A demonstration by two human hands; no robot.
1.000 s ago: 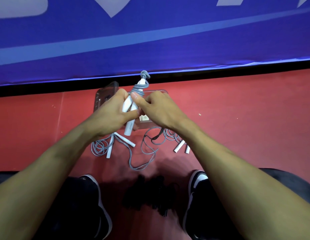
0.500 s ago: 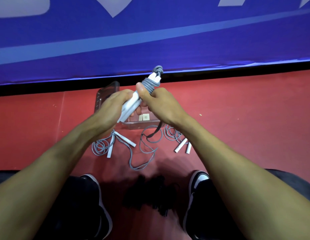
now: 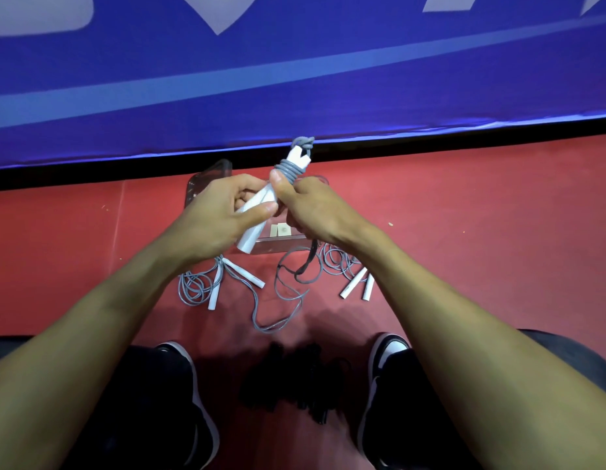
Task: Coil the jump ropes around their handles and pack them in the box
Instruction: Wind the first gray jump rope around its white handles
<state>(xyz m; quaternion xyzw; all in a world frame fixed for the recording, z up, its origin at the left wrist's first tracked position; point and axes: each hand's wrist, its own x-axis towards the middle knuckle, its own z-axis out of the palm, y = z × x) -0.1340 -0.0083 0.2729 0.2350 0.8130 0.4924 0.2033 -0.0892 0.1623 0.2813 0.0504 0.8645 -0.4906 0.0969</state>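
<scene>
The left hand (image 3: 220, 218) has its fingers curled round the lower part of a pair of white plastic handles (image 3: 260, 212), tilted toward one o'clock. The right hand (image 3: 315, 212) grips them higher up, thumb against the grey cord coils (image 3: 289, 169). Behind both hands the clear plastic box (image 3: 210, 174) sits against the blue banner's edge (image 3: 294, 79). Loose grey jump ropes (image 3: 199, 286) lie at seven and four o'clock on open red floor (image 3: 481, 232).

Sports hall: red court floor (image 3: 464, 232), blue padded barrier (image 3: 294, 79), jump ropes (image 3: 199, 286) scattered.
</scene>
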